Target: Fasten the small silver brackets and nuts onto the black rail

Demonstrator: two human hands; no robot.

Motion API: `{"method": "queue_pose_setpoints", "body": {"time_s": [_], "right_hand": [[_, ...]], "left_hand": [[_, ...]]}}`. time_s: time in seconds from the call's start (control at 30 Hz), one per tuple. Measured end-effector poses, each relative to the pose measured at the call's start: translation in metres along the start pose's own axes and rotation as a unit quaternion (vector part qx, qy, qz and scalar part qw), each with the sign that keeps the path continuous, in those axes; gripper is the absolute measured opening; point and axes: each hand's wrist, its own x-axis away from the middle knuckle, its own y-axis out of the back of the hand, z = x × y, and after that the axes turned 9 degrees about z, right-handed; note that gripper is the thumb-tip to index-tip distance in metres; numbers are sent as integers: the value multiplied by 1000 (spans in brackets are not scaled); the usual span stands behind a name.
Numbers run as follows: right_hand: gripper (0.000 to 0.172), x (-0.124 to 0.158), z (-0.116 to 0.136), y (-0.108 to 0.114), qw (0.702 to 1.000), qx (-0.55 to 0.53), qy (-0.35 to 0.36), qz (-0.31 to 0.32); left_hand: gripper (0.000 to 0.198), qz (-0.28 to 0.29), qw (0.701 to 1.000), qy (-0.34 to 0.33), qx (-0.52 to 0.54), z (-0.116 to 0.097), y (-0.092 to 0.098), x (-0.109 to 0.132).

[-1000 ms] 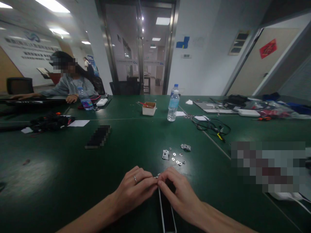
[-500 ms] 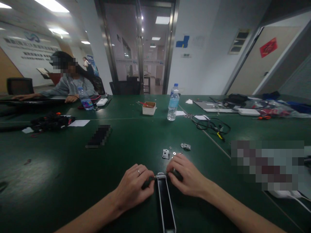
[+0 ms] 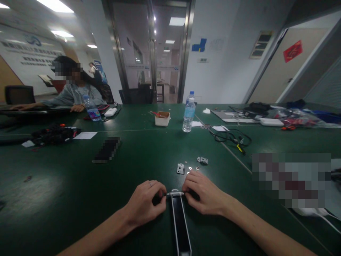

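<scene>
A long, narrow metal channel frame [image 3: 181, 227] with a dark inside lies on the table in front of me, running toward the bottom edge. Across its far end sits a thin metal rod [image 3: 176, 194]. My left hand [image 3: 145, 201] pinches at the rod's left end, thumb and forefinger closed. From the other side, my right hand [image 3: 201, 193] is closed at the right end, its fingertips partly hiding that end. Just beyond my hands lie a flat metal bracket [image 3: 180, 169], a bent metal bracket [image 3: 203, 161] and several small washers [image 3: 190, 168].
Farther out on the green table [image 3: 138, 153] are a dark phone [image 3: 107, 149], a small open box [image 3: 162, 120], a water bottle [image 3: 188, 117] and coiled cables [image 3: 231, 137]. A person [image 3: 77, 90] sits at the far left. A blurred-out area [image 3: 293, 181] covers things at right.
My left fingers have shifted slightly at the rod's left end, and more of the rod shows between the hands. My right hand stays nearly in place.
</scene>
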Motion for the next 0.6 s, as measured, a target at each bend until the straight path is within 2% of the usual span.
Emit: {"method": "queue_pose_setpoints", "body": {"time_s": [0.2, 0.6], "right_hand": [[8, 0, -1, 0, 1000, -8, 4, -10], [6, -1, -2, -1, 1000, -5, 0, -12]], "left_hand": [[10, 11, 999, 10, 33, 2, -2, 1], [8, 44, 998, 41, 33, -2, 2, -1]]}}
